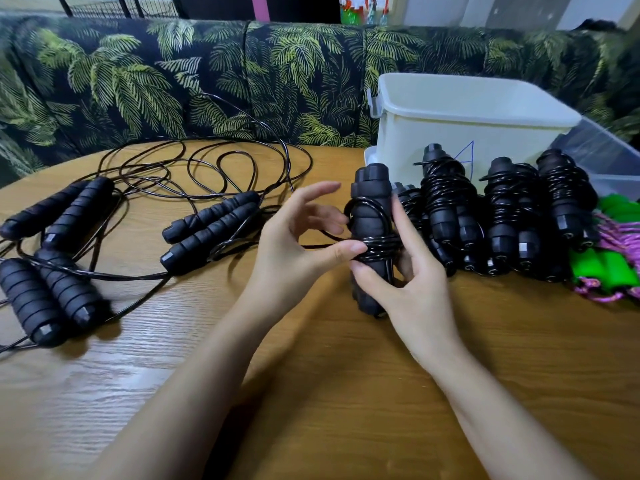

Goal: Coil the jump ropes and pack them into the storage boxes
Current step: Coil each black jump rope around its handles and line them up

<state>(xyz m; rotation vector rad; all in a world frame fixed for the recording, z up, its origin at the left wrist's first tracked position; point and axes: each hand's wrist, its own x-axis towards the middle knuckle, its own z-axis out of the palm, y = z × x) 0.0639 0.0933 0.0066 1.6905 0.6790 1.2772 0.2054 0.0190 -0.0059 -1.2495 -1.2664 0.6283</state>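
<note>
Head view: right hand (pixel 419 289) fingers clamp around the upright handle pair (pixel 370 209) mid-counter (pixel 311 393). Left hand (pixel 291 251) fingers are spread apart, thumb pressing the wound cord (pixel 379 245). Loose ropes (pixel 207 223) spread left, loops crossing the far edge. Coiled bundles (pixel 446 202) stand against the white storage box (pixel 450 109).

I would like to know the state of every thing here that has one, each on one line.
Held jump rope: upright, cord partly wound round handles.
Left hand: thumb presses the wound cord.
Right hand: grips the handles.
Wound black ropes: bundled, on table, not packed.
Loose black ropes: uncoiled, cords tangled.
White box: open at the top.
Green rope: bundled, on table.
</note>
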